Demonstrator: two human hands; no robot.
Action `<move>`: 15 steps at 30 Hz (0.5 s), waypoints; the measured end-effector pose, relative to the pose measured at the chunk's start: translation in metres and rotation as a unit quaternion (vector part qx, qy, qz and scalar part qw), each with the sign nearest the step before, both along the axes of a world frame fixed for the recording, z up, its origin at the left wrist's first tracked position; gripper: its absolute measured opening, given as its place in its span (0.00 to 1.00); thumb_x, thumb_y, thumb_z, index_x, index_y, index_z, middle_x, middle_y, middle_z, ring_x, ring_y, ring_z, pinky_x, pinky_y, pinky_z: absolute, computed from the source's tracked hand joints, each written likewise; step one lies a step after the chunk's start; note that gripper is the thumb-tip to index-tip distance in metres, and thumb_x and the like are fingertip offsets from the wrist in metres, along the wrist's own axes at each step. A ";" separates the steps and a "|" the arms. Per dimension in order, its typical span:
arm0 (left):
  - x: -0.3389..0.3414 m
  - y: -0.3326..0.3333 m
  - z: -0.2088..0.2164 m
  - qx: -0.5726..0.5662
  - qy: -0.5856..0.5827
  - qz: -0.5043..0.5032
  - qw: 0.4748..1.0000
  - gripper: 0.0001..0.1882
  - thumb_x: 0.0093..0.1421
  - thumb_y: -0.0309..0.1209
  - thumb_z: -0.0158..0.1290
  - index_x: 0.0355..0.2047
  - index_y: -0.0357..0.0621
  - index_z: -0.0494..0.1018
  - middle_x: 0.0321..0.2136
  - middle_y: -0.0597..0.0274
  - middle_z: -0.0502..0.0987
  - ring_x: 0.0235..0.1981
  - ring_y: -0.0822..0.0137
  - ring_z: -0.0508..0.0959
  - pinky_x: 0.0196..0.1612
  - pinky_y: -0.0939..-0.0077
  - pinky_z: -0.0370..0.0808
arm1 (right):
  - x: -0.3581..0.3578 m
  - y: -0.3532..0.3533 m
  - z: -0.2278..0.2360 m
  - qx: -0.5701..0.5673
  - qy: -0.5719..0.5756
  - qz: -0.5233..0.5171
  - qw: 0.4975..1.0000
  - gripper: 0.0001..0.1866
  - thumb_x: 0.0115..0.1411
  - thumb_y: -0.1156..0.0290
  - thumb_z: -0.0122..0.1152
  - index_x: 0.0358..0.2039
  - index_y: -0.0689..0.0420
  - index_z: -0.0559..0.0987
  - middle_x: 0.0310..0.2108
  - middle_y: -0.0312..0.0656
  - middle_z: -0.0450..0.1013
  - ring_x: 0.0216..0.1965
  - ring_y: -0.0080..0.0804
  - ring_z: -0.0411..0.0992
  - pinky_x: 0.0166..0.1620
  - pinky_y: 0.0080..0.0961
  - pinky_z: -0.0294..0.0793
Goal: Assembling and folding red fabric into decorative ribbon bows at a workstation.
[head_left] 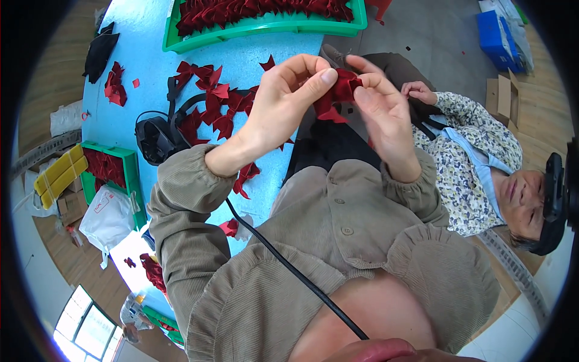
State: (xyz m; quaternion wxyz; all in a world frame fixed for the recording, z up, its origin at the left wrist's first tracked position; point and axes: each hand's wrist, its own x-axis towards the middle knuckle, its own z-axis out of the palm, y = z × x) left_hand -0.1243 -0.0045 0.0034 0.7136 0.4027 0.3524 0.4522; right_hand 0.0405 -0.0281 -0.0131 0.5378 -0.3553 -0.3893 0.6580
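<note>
A dark red fabric bow [342, 88] is held up in front of me between both hands, above the table's right edge. My left hand [295, 84] pinches its left side between thumb and fingers. On the other side, my right hand [386, 108] grips the bow with thumb and forefinger, slightly blurred. One pointed tail of the bow hangs below the fingers. Several similar loose red bows [212, 107] lie on the blue table [145, 51], to the left of and beneath my left forearm.
A green tray [265, 27] packed with red bows stands at the table's far end. Black headgear with straps [158, 137] lies among loose bows. Left is another green crate [129, 175] beside a white bag [108, 218]. A person in a patterned top [476, 139] sits close on my right.
</note>
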 end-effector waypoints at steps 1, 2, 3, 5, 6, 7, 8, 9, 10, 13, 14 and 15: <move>-0.002 0.001 -0.001 0.027 0.048 -0.011 0.998 0.09 0.58 0.31 0.49 0.29 0.36 0.68 0.24 0.69 0.69 0.24 0.81 0.66 0.29 0.88 0.65 | 0.004 0.002 0.002 -0.001 0.000 0.000 1.000 0.04 0.56 0.76 0.52 0.31 0.60 0.72 0.55 0.45 0.55 0.50 0.30 0.61 0.53 0.27 0.58; -0.005 0.002 -0.002 0.054 0.095 -0.022 0.994 0.09 0.58 0.31 0.49 0.30 0.36 0.68 0.24 0.69 0.69 0.25 0.81 0.66 0.29 0.87 0.65 | 0.009 0.005 0.006 0.059 -0.133 0.014 0.989 0.04 0.56 0.75 0.51 0.32 0.61 0.72 0.55 0.45 0.55 0.50 0.30 0.61 0.53 0.27 0.58; -0.006 0.003 -0.003 0.082 0.142 -0.032 0.986 0.09 0.58 0.31 0.49 0.30 0.37 0.69 0.24 0.69 0.69 0.25 0.81 0.66 0.29 0.87 0.65 | 0.013 0.008 0.010 0.118 -0.264 0.028 0.957 0.04 0.56 0.75 0.50 0.32 0.61 0.72 0.55 0.45 0.55 0.50 0.30 0.61 0.53 0.27 0.58; -0.006 0.002 0.001 0.115 0.167 -0.039 0.979 0.09 0.58 0.31 0.50 0.30 0.37 0.69 0.23 0.69 0.69 0.25 0.81 0.66 0.29 0.86 0.66 | 0.014 0.008 0.011 0.173 -0.390 0.040 0.904 0.05 0.57 0.75 0.50 0.32 0.61 0.72 0.55 0.44 0.55 0.50 0.30 0.61 0.53 0.26 0.58; -0.006 0.002 0.004 0.148 0.191 -0.044 0.969 0.09 0.58 0.32 0.50 0.30 0.37 0.69 0.23 0.69 0.70 0.25 0.80 0.66 0.29 0.86 0.66 | 0.014 0.008 0.010 0.166 -0.351 0.044 0.920 0.05 0.56 0.75 0.50 0.32 0.62 0.72 0.55 0.45 0.55 0.50 0.30 0.61 0.53 0.26 0.58; -0.007 0.002 0.005 0.182 0.216 -0.049 0.958 0.09 0.58 0.32 0.50 0.30 0.38 0.69 0.23 0.70 0.70 0.25 0.80 0.67 0.29 0.86 0.66 | 0.013 0.008 0.010 0.160 -0.312 0.048 0.935 0.05 0.56 0.75 0.50 0.32 0.62 0.72 0.55 0.45 0.56 0.50 0.30 0.61 0.53 0.26 0.58; -0.008 0.001 0.005 0.182 0.215 -0.049 0.958 0.09 0.58 0.32 0.50 0.30 0.38 0.69 0.23 0.70 0.70 0.25 0.80 0.67 0.29 0.86 0.66 | 0.012 0.008 0.010 0.154 -0.273 0.052 0.948 0.06 0.56 0.75 0.50 0.32 0.63 0.72 0.54 0.45 0.56 0.50 0.30 0.62 0.53 0.26 0.58; -0.009 0.002 0.004 0.206 0.213 -0.052 0.954 0.09 0.58 0.32 0.50 0.30 0.38 0.69 0.23 0.70 0.70 0.25 0.81 0.67 0.28 0.86 0.66 | 0.014 0.009 0.012 0.155 -0.274 0.053 0.948 0.06 0.56 0.75 0.50 0.32 0.63 0.72 0.54 0.45 0.56 0.50 0.30 0.62 0.53 0.26 0.58; -0.010 0.003 0.003 0.231 0.210 -0.056 0.948 0.08 0.58 0.32 0.50 0.30 0.39 0.68 0.23 0.70 0.70 0.25 0.81 0.67 0.28 0.86 0.66 | 0.017 0.011 0.014 0.079 -0.191 0.101 0.973 0.06 0.55 0.75 0.51 0.32 0.63 0.72 0.54 0.46 0.57 0.49 0.30 0.62 0.53 0.26 0.59; -0.012 0.001 0.006 0.221 0.188 -0.070 0.954 0.09 0.58 0.32 0.50 0.30 0.38 0.68 0.22 0.70 0.69 0.25 0.81 0.66 0.27 0.86 0.65 | 0.020 0.016 0.024 -0.075 -0.022 0.193 0.978 0.06 0.55 0.76 0.52 0.32 0.64 0.72 0.52 0.46 0.58 0.48 0.31 0.63 0.53 0.26 0.60; -0.013 0.000 0.008 0.186 0.169 -0.085 0.964 0.09 0.58 0.33 0.50 0.30 0.38 0.68 0.22 0.70 0.69 0.25 0.82 0.66 0.27 0.86 0.65 | 0.020 0.016 0.027 -0.110 0.016 0.200 0.974 0.06 0.54 0.77 0.51 0.33 0.65 0.71 0.52 0.47 0.58 0.48 0.31 0.63 0.52 0.27 0.61; -0.013 0.000 0.009 0.151 0.149 -0.099 0.972 0.10 0.58 0.33 0.50 0.30 0.37 0.68 0.22 0.70 0.69 0.25 0.82 0.66 0.26 0.86 0.65 | 0.019 0.015 0.031 -0.145 0.054 0.206 0.966 0.06 0.54 0.77 0.51 0.33 0.65 0.71 0.52 0.47 0.59 0.47 0.32 0.64 0.52 0.27 0.61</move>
